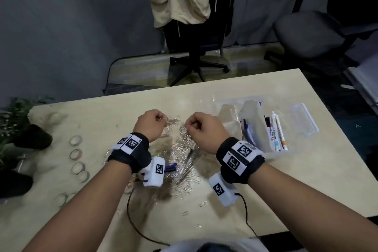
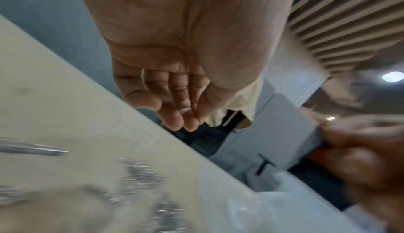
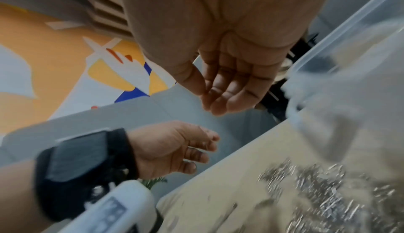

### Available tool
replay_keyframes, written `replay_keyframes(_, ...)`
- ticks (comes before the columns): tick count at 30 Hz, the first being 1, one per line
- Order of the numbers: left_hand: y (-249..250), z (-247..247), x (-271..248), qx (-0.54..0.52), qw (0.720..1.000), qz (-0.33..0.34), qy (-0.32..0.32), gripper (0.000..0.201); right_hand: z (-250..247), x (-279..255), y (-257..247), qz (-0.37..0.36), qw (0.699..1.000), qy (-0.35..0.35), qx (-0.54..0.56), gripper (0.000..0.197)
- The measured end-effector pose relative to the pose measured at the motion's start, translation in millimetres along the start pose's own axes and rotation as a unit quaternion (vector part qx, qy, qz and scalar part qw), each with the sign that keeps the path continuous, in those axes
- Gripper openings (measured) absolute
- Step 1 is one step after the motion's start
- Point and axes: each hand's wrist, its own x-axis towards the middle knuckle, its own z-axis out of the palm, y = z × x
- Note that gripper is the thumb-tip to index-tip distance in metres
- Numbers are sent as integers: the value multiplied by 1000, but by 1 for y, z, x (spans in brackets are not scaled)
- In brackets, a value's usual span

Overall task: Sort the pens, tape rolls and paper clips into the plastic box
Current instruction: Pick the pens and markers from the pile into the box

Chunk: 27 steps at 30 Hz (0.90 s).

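A heap of silver paper clips (image 1: 184, 147) covers the middle of the table, with a pen (image 1: 189, 160) lying in it. My left hand (image 1: 162, 119) and right hand (image 1: 189, 127) hover side by side over the heap's far end. Each has its fingers curled and thumb pressed to fingertips, pinching a few clips that barely show. The pinch is seen close up on the left hand (image 2: 192, 115) and the right hand (image 3: 207, 98). The clear plastic box (image 1: 231, 106) stands to the right, with several pens (image 1: 276, 131) in it. Tape rolls (image 1: 76, 140) lie in a line at the left.
Dark plant pots (image 1: 32, 137) stand at the table's left edge. The box's clear lid (image 1: 305, 119) lies right of the box. A black cable (image 1: 131, 219) trails over the near table. Office chairs (image 1: 196, 47) stand beyond the far edge.
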Motion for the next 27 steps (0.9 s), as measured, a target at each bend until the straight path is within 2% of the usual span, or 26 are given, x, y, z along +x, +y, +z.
replay_keyframes(3,-56,-12,11,78,997,-27,6,19,39,3,-6,-11,999,-40,-26,12)
replay_keyframes(7,-117,-19,24,207,977,-36,-17,14,88,7,8,-22,989,-91,-118,14)
replay_keyframes(11,-153,-15,32,303,953,-7,-15,17,119,10,44,60,969,-101,-218,11)
replay_keyframes(14,-165,-8,38,317,948,-7,-27,23,126,8,71,138,951,-93,-261,9)
replay_keyframes(17,-173,-2,41,332,943,-5,-36,24,120,3,86,184,934,-89,-295,8)
replay_keyframes(21,-178,2,42,356,934,-5,-32,20,110,-3,101,253,925,-67,-274,6)
replay_keyframes(24,-174,3,41,359,933,6,-34,18,101,-10,110,293,918,-57,-260,18)
replay_keyframes(27,-159,10,34,323,946,36,-23,25,100,-15,118,308,918,-62,-244,32)
